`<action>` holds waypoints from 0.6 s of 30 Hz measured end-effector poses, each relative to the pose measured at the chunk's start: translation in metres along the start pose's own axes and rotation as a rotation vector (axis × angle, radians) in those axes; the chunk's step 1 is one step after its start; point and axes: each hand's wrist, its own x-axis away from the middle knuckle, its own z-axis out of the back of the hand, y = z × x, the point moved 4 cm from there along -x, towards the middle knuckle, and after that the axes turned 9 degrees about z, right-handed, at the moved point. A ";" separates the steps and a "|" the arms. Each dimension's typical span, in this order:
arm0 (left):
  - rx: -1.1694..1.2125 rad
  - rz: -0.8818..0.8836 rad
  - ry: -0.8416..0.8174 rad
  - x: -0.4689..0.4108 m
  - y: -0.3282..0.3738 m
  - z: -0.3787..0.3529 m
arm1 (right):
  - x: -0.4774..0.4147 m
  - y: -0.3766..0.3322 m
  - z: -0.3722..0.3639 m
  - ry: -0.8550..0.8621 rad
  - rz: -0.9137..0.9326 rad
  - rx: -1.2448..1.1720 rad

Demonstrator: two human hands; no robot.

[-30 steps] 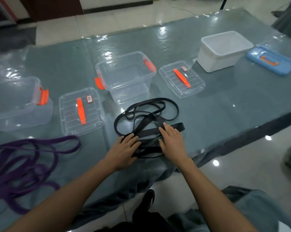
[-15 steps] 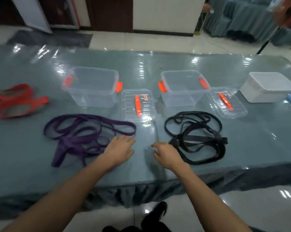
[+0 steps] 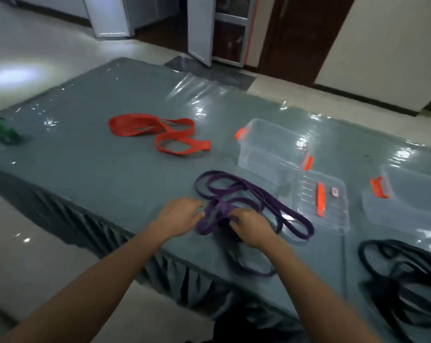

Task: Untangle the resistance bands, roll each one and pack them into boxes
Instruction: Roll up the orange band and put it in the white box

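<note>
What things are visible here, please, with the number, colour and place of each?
purple band: one, purple, tangled, near table edge, between the hands
red band: one, red, looped, far left part of the table
green thing: one, green, far left edge, too blurred to identify
black band: one, black, tangled, lower right
middle box: one, clear with orange latches, open, behind the purple band
right box: one, clear with orange latch, right edge, cut off
lid: one, clear with orange handle, flat between the boxes
table: one, grey-blue cloth under clear sheet
left hand: at the purple band, grip unclear
right hand: fingers curled into the purple band
</note>
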 end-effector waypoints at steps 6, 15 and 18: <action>0.049 0.132 0.004 -0.008 -0.071 0.000 | -0.085 -0.029 -0.012 -0.036 0.094 -0.014; -0.021 0.160 -0.138 -0.092 -0.139 0.002 | -0.216 0.011 -0.021 0.045 0.058 -0.159; -0.017 0.153 -0.144 -0.131 -0.154 0.011 | -0.257 0.037 -0.014 0.077 0.012 -0.167</action>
